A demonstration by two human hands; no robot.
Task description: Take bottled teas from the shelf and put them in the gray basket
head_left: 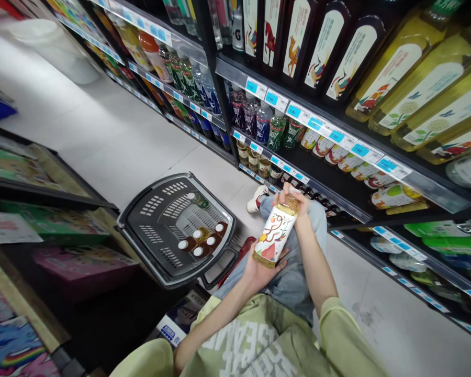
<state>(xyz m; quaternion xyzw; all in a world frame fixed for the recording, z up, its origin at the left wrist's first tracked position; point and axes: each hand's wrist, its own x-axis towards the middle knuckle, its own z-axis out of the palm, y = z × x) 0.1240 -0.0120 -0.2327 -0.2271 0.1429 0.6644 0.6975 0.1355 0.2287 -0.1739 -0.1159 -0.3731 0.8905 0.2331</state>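
Observation:
A clear bottle of pale yellow drink with a white illustrated label lies tilted between my two hands, above my knees. My left hand is wrapped around its lower end from below. Up at the neck, my right hand grips the bottle near its cap, the fingers closed around it. To the left on the floor stands a black shopping basket. Inside it are several brown bottles with white caps and a green bottle near the far wall.
Drink shelves run along the right, with price tags on their edges and tall bottles on the upper level. On the left is a display rack of boxed goods. A white bucket stands farther down the tiled aisle.

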